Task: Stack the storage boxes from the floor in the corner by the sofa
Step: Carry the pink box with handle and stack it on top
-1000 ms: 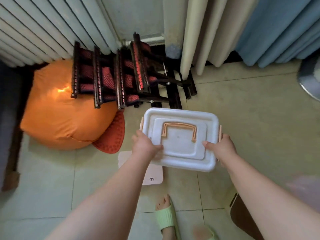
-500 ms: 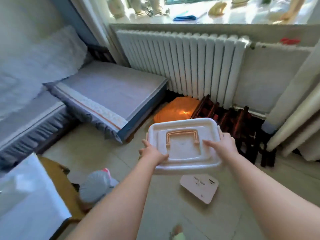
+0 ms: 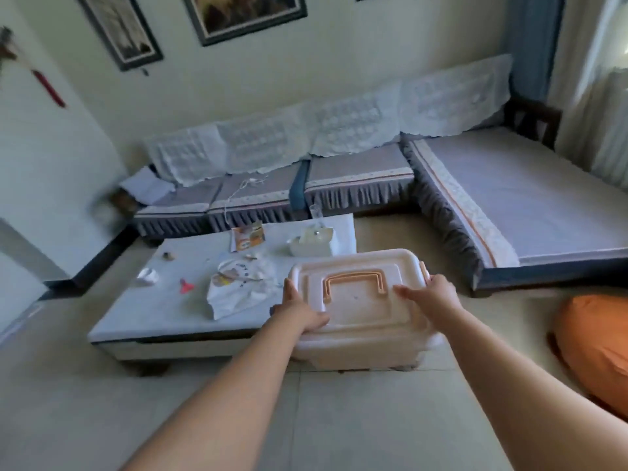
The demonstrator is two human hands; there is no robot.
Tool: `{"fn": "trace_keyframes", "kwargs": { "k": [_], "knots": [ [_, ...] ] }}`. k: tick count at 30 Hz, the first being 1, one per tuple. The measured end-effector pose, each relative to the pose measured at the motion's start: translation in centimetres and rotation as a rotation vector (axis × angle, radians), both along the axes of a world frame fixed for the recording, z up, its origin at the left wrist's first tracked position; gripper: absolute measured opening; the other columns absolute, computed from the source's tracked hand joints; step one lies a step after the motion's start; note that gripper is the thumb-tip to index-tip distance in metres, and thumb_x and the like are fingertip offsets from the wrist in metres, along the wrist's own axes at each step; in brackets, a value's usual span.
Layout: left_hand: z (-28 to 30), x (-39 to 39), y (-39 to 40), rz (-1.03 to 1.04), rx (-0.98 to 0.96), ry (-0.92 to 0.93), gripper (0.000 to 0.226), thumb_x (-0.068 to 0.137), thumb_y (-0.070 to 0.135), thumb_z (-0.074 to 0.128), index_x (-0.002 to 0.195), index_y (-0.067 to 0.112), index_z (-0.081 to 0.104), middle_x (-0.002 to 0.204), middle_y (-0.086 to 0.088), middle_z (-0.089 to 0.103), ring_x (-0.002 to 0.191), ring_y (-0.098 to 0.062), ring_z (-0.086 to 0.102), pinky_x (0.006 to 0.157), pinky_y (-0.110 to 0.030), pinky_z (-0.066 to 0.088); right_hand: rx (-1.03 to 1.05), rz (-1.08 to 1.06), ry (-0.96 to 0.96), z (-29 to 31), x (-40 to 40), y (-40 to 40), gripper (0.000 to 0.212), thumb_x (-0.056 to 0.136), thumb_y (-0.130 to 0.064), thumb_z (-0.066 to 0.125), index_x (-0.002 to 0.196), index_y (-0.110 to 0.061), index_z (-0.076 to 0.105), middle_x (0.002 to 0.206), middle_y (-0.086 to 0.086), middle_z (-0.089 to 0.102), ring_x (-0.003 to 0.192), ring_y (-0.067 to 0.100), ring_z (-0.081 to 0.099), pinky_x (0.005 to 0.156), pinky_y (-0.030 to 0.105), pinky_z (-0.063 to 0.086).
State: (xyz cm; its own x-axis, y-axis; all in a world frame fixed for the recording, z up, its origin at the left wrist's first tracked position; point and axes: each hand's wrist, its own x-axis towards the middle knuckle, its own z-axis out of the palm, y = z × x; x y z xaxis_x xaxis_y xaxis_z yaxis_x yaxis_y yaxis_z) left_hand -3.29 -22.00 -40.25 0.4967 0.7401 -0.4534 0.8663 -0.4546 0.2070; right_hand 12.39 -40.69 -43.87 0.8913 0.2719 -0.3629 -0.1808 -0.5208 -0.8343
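Carrying step: left hand (image 3: 299,309) and right hand (image 3: 433,297) clamp the storage box (image 3: 360,311) by its sides, aloft near the low table (image 3: 153,314); next, bear it to the sofa (image 3: 339,178) corner and set it down.

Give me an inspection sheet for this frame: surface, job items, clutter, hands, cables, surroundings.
Surface: tiled floor, bare in front of the person.
Job items: one lidded box with an orange handle, held in the air; no stack in view.
Clutter: low table holds a bag, packet, tub and small bits.
Hands: left hand and right hand grip the box's sides.
Cables: white cord on the sofa seat.
Surroundings: corner sofa, framed pictures, orange cushion at right.
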Motion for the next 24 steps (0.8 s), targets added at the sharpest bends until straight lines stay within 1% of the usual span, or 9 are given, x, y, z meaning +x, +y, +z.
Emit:
{"fn": "trace_keyframes", "kwargs": {
  "k": [3,4,7,10,12,14,18,21,24],
  "knots": [
    [0.0,-9.7,8.4,0.14,-0.001,0.011,0.121,0.08,0.051,0.063,0.147,0.02,-0.034,0.163,-0.009,0.013,0.137,-0.036,0.037,0.109,-0.038,0.037,0.011,0.182,0.009,0.2,-7.0,10.8,0.07,0.069,-0.045,0.081,0.118,-0.001,0.057,0.111,0.016,0.062,0.091,0.03,0.061,0.066,0.033,0.048],
    [0.0,-13.1,11.4,0.198,-0.001,0.003,0.123,0.08,0.051,0.064,0.147,0.019,-0.034,0.163,-0.007,0.01,0.138,-0.035,0.036,0.111,-0.037,0.036,0.01,0.243,0.013,0.1,-9.7,14.5,0.069,0.07,-0.044,0.081,0.117,0.0,0.057,0.109,0.016,0.063,0.088,0.029,0.06,0.064,0.032,0.045],
    [0.0,-21.3,18.1,0.308,-0.026,-0.029,0.125,0.079,0.053,0.066,0.148,0.018,-0.033,0.165,-0.003,0.0,0.141,-0.036,0.032,0.114,-0.04,0.033,0.013,0.354,0.002,0.4,-16.1,23.0,0.066,0.073,-0.045,0.078,0.116,-0.001,0.056,0.108,0.016,0.062,0.087,0.029,0.058,0.068,0.033,0.043],
    [0.3,-31.1,25.9,0.446,-0.024,-0.055,0.127,0.078,0.054,0.067,0.148,0.019,-0.034,0.163,-0.009,0.01,0.14,-0.035,0.033,0.113,-0.041,0.034,0.023,0.487,-0.011,0.4,-24.3,33.5,0.07,0.071,-0.049,0.078,0.119,-0.003,0.057,0.106,0.015,0.064,0.091,0.032,0.062,0.073,0.038,0.05],
    [0.4,-36.6,30.3,0.534,-0.029,-0.092,0.126,0.078,0.054,0.067,0.149,0.02,-0.031,0.163,-0.008,0.012,0.14,-0.036,0.033,0.111,-0.042,0.036,0.026,0.557,-0.027,0.6,-28.9,39.6,0.072,0.069,-0.05,0.079,0.12,-0.003,0.058,0.106,0.015,0.064,0.095,0.033,0.062,0.08,0.042,0.053],
    [0.5,-40.4,33.8,0.62,-0.058,-0.115,0.123,0.079,0.054,0.066,0.15,0.021,-0.029,0.161,-0.007,0.014,0.139,-0.036,0.034,0.11,-0.043,0.039,0.019,0.611,-0.052,0.9,-32.4,44.4,0.073,0.07,-0.051,0.078,0.12,-0.002,0.056,0.11,0.017,0.063,0.101,0.035,0.06,0.085,0.044,0.052],
    [0.1,-45.8,41.3,0.766,-0.08,-0.153,0.129,0.073,0.054,0.071,0.149,0.026,-0.03,0.158,-0.012,0.019,0.138,-0.034,0.034,0.107,-0.045,0.042,0.018,0.673,-0.108,0.6,-37.7,53.9,0.076,0.076,-0.055,0.071,0.129,-0.005,0.051,0.115,0.02,0.061,0.106,0.037,0.058,0.085,0.041,0.049],
    [-0.2,-49.1,48.4,0.856,-0.115,-0.158,0.131,0.07,0.056,0.072,0.149,0.032,-0.029,0.157,-0.011,0.021,0.136,-0.034,0.038,0.106,-0.048,0.042,-0.012,0.725,-0.148,-0.2,-40.6,62.0,0.077,0.076,-0.06,0.067,0.122,0.001,0.055,0.114,0.022,0.062,0.106,0.038,0.059,0.088,0.044,0.051],
    [-0.5,-51.8,57.3,0.924,-0.124,-0.162,0.13,0.067,0.057,0.073,0.149,0.035,-0.026,0.154,-0.013,0.025,0.132,-0.034,0.042,0.105,-0.05,0.043,0.01,0.793,-0.166,-0.9,-43.0,71.9,0.075,0.08,-0.057,0.065,0.128,0.0,0.053,0.119,0.02,0.059,0.105,0.036,0.058,0.084,0.039,0.049]
  ]
}}
